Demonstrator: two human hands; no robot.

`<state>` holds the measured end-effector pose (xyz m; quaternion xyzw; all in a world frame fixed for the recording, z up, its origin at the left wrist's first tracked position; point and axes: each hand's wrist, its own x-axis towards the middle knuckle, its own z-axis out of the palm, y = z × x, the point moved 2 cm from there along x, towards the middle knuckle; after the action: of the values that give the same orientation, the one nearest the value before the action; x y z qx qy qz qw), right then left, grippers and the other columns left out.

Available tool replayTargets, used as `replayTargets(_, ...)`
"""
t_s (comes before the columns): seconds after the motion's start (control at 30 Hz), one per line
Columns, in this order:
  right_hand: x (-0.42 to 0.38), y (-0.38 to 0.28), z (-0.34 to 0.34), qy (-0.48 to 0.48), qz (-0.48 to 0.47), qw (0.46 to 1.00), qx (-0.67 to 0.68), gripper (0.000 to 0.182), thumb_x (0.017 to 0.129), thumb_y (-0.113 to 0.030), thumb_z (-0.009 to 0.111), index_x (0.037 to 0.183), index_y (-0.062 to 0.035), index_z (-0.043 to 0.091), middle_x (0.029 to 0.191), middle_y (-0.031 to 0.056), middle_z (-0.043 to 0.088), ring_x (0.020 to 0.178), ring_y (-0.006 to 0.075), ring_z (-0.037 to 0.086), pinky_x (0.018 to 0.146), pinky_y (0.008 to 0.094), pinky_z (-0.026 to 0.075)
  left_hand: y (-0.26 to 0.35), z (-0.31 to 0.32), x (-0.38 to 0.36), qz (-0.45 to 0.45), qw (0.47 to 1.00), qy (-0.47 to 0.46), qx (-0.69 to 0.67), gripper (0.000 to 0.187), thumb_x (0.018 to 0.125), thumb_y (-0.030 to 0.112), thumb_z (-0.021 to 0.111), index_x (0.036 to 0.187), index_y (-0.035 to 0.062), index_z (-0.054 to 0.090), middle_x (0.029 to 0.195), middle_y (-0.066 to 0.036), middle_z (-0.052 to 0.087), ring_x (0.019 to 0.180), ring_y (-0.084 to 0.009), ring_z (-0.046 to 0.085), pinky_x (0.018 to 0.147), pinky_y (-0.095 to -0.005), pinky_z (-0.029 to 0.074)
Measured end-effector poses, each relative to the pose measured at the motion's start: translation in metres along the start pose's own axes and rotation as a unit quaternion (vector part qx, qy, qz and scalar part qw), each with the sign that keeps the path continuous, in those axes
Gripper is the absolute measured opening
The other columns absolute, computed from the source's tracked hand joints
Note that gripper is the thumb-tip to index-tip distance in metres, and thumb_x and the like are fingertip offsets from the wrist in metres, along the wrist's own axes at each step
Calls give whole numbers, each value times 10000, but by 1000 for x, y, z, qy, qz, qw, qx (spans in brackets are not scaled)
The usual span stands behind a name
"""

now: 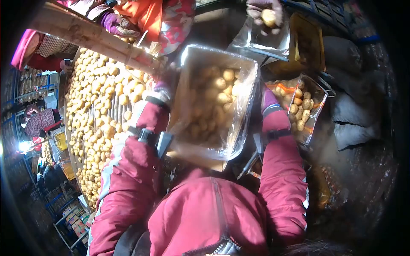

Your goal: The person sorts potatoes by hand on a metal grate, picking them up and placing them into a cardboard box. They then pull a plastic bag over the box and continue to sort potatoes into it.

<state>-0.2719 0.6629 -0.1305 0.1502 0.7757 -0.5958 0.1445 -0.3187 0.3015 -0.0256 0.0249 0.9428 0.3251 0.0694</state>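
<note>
A plastic-lined box (244, 128) with potatoes (224, 97) inside is between my two arms, in front of my chest. Its left wall is gripped by my left hand (164, 84), which wears a purple glove and is partly blurred. My right hand (268, 99), gloved in purple too, holds the right wall, with its fingertips hidden behind the plastic. To the left, many loose potatoes (96, 91) lie on a slatted surface (103, 112). Right beside my right hand is another clear-lined container (318, 112) of potatoes.
At the top, a co-worker's gloved hand (273, 18) holds a potato over a lined container (270, 46). Another gloved hand (119, 25) is at the upper left, near a long beam (92, 42). A yellow crate (322, 51) and pale sacks (352, 121) are on the right.
</note>
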Motion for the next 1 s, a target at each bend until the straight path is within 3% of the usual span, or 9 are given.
replayTargets(0.17, -30, 10, 2, -13, 82, 980, 179, 232, 970, -290, 586, 1042, -103, 705, 905, 107, 722, 835, 257, 698, 779, 396, 550, 4, 8, -30, -151, 983, -67, -79, 457, 911, 383, 623, 1183, 16, 637, 1167, -220, 671, 1088, -354, 642, 906, -427, 511)
replayTargets(0.4, -110, 21, 1, -49, 192, 863, 464, 243, 983, -300, 577, 1066, -111, 705, 923, 94, 726, 859, 246, 698, 805, 389, 553, -22, -16, -50, 148, 976, -9, 159, 285, 986, 125, 543, 1212, 0, 663, 1070, -119, 721, 971, -198, 697, 932, -287, 517)
replayTargets(0.43, -129, 24, 7, -57, 217, 835, 503, 244, 985, -302, 576, 1069, -112, 705, 925, 92, 726, 862, 245, 699, 809, 388, 553, -25, -20, -61, 16, 987, 5, -157, 293, 1002, 140, 527, 1223, -3, 655, 1103, -131, 711, 993, -208, 692, 940, -291, 516)
replayTargets(0.5, -156, 30, 18, -66, 250, 794, 550, 247, 989, -304, 573, 1076, -114, 705, 930, 89, 727, 869, 242, 699, 817, 386, 554, 8, -45, -98, -96, 962, -53, -248, 318, 1031, 165, 501, 1268, -9, 623, 1174, -162, 679, 1047, -240, 677, 948, -318, 520)
replayTargets(0.53, -166, 34, 24, -69, 264, 776, 569, 248, 991, -306, 572, 1080, -116, 704, 933, 87, 728, 873, 240, 699, 820, 385, 554, -4, -47, -113, 185, 980, 24, 63, 384, 993, 200, 592, 1316, -9, 586, 1205, -166, 664, 1041, -234, 676, 926, -329, 529)
replayTargets(0.6, -180, 41, 37, -69, 279, 761, 582, 252, 994, -309, 569, 1087, -118, 704, 938, 84, 729, 879, 237, 699, 828, 383, 555, -4, -36, -144, -77, 994, -27, -74, 487, 934, 253, 688, 1341, 13, 572, 1208, -162, 667, 1012, -239, 683, 914, -337, 531)
replayTargets(0.77, -186, 65, 43, -37, 230, 826, 514, 245, 991, -240, 582, 1149, -71, 665, 956, 90, 720, 871, 224, 695, 816, 368, 565, -26, -16, -185, 54, 996, -65, 34, 467, 850, 94, 686, 1311, 91, 615, 1064, -151, 702, 944, -183, 692, 855, -313, 543)
replayTargets(0.8, -189, 69, 41, -30, 218, 838, 499, 247, 991, -226, 584, 1161, -62, 658, 960, 91, 718, 869, 222, 694, 813, 366, 567, -19, -27, -188, -113, 988, -103, -37, 407, 847, 52, 659, 1251, 98, 643, 1045, -136, 713, 947, -243, 702, 861, -340, 547)
replayTargets(1.0, -213, 87, 43, -28, 182, 854, 486, 283, 987, -143, 599, 1235, -6, 611, 982, 99, 707, 859, 206, 689, 799, 348, 580, -51, -54, -234, -89, 995, -15, -50, 260, 856, 65, 663, 1113, 93, 692, 1006, -105, 723, 929, -234, 705, 846, -332, 543)
